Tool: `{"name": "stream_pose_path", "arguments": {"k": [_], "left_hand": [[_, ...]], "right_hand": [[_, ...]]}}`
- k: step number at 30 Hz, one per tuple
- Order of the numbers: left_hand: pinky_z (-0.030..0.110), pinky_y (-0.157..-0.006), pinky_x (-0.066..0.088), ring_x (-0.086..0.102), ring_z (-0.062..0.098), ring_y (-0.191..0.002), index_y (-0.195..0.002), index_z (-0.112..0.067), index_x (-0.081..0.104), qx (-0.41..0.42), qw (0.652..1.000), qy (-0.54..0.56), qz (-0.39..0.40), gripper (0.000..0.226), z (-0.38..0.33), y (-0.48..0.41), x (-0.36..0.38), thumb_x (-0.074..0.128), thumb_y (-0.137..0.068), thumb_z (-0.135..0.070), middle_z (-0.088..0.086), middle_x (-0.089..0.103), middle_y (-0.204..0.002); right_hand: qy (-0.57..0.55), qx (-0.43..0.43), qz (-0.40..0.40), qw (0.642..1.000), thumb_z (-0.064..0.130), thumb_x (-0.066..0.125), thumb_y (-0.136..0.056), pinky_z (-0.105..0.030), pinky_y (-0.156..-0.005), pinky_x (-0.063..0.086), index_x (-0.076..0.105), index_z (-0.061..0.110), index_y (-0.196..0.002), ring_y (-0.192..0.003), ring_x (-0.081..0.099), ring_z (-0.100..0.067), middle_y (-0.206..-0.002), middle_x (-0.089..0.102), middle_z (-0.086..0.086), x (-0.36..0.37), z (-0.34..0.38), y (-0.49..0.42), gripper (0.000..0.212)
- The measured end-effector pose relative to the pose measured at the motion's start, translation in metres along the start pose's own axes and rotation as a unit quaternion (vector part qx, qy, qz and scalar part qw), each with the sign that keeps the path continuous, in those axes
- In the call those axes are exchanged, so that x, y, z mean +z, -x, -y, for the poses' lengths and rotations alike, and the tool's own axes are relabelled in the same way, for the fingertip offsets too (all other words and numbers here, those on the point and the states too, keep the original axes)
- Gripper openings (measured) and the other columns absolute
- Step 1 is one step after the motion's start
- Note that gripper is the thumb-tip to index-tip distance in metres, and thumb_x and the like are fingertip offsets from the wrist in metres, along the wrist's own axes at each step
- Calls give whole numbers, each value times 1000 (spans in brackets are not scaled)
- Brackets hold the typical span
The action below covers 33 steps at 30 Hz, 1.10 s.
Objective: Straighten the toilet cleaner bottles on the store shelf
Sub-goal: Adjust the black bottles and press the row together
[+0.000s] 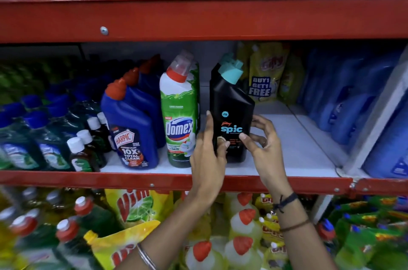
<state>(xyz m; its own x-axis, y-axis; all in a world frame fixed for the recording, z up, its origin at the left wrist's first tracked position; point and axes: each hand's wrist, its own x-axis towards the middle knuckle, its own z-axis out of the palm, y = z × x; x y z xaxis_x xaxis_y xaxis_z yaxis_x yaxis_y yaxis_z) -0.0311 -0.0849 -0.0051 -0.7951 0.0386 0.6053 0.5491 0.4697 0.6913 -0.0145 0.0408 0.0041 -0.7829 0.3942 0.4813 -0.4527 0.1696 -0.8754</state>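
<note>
A black Spic toilet cleaner bottle (pixel 233 104) with a teal cap stands upright at the front of the middle shelf (pixel 293 154). My left hand (pixel 208 152) clasps its lower left side, thumb on the label. My right hand (pixel 262 139) presses its lower right side, thumb on the front. A second black bottle stands right behind it. To the left stand a white and green Domex bottle (pixel 180 115) and a row of blue Harpic bottles (pixel 132 124) with red caps, the front one leaning slightly left.
Yellow dish-liquid pouches (pixel 265 77) stand at the back right, blue bottles (pixel 344 101) further right. Small dark bottles with white caps (pixel 81 152) crowd the left. A red shelf beam (pixel 198 18) runs overhead. Bare white shelf lies right of the Spic bottle.
</note>
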Motion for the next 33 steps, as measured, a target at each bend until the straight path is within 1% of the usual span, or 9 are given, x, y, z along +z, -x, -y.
{"name": "stream_pose_path", "arguments": {"k": [8, 13, 16, 17, 19, 21, 23, 25, 33], "left_hand": [[34, -78, 46, 56, 27, -112, -153, -29, 6, 10, 999, -29, 39, 76, 9, 2, -3, 57, -96, -28, 12, 53, -130], [39, -98, 52, 54, 22, -126, -147, -51, 3, -24, 994, 67, 85, 60, 13, 4, -10, 32, -96, -59, 3, 46, -148], [-4, -77, 41, 55, -24, -96, -147, -40, 9, -48, 979, 168, 103, 57, 4, 1, -21, 24, -93, -51, -46, 54, -116], [-9, -72, 35, 45, -37, -88, -149, -31, 10, -61, 972, 199, 109, 62, 0, 1, -24, 21, -89, -46, -53, 47, -106], [-11, -71, 33, 38, -43, -86, -151, -24, 13, -71, 963, 231, 120, 75, -5, 0, -29, 15, -82, -54, -44, 31, -119], [-2, -93, 37, 41, -33, -110, -149, -38, 20, -71, 965, 227, 112, 84, 0, 0, -27, 7, -76, -75, -32, 34, -137], [37, -119, 32, 27, 1, -145, -143, -56, 21, -88, 963, 226, 115, 85, 6, 0, -23, 4, -68, -91, -18, 29, -156], [56, -118, 30, 19, 17, -151, -138, -64, 22, -97, 960, 234, 120, 81, 11, 0, -21, 7, -65, -95, -11, 24, -161], [56, -117, 31, 21, 14, -149, -134, -70, 22, -90, 960, 229, 133, 74, 9, 3, -28, 11, -65, -96, -22, 24, -156]], "right_hand": [[15, 5, 9, 1000, 10, 67, -85, -31, -89, 54, 52, 28, -119, -107, 64, -23, -120, 59, 11, 8, -9, 1, 41], [3, 11, 20, 1000, 28, 59, -90, -32, -92, 53, 55, 29, -123, -111, 64, -14, -123, 63, 10, 2, -11, 6, 33], [-48, 55, 7, 997, 45, 45, -88, -29, -93, 52, 55, 39, -119, -115, 62, -10, -123, 63, 12, -3, -7, 11, 32], [-65, 69, 6, 995, 48, 41, -87, -28, -92, 52, 55, 36, -120, -115, 62, -10, -123, 63, 12, -3, -6, 12, 38], [-80, 93, 7, 992, 53, 35, -86, -25, -89, 54, 56, 26, -125, -114, 63, -10, -123, 64, 10, -2, -4, 15, 52], [-83, 103, 1, 991, 56, 33, -85, -20, -84, 55, 59, 22, -125, -111, 64, -7, -120, 66, 10, 1, -2, 16, 59], [-84, 108, -7, 991, 57, 32, -84, -18, -80, 56, 61, 21, -122, -107, 65, -3, -116, 67, 12, 1, -1, 16, 60], [-79, 109, -12, 991, 58, 31, -84, -20, -82, 56, 62, 23, -120, -104, 66, -3, -112, 68, 14, 0, 1, 16, 59], [-60, 109, -13, 992, 58, 30, -86, -27, -92, 54, 59, 23, -124, -112, 62, -7, -121, 65, 7, 0, 4, 20, 59]]}}
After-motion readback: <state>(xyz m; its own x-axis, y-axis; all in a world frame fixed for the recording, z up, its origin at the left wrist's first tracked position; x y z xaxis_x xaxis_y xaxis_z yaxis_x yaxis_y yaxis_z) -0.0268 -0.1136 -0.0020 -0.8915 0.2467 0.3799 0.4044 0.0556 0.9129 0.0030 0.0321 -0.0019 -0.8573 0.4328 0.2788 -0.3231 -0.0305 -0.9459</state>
